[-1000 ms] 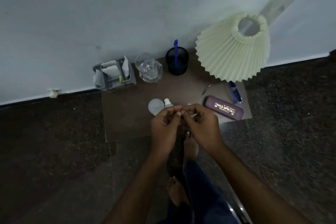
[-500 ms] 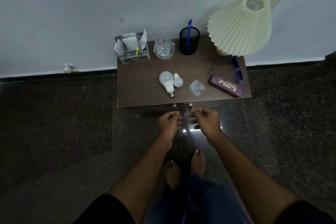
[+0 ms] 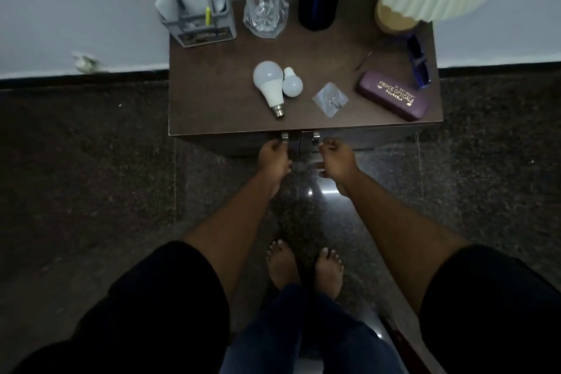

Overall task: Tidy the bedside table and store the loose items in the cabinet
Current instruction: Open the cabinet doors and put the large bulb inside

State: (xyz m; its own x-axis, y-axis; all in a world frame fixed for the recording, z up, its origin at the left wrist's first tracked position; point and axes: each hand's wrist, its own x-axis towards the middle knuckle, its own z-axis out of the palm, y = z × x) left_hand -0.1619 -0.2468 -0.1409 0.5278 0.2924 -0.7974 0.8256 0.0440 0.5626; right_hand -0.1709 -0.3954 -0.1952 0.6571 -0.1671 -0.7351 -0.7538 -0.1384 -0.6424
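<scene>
Under the table [image 3: 212, 91] edge, left hand [image 3: 274, 158] and right hand [image 3: 337, 161] keep a closed grip on the cabinet handles [image 3: 284, 136]; better pull both evenly.

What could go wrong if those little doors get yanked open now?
The left hand and right hand grip the left handle and right handle. A hard tug might shake the table; the large bulb and small bulb lie loose on their sides, so they could roll off onto the hard floor. The bare feet stand just in front, where a swinging door or falling bulb might hit them.
</scene>
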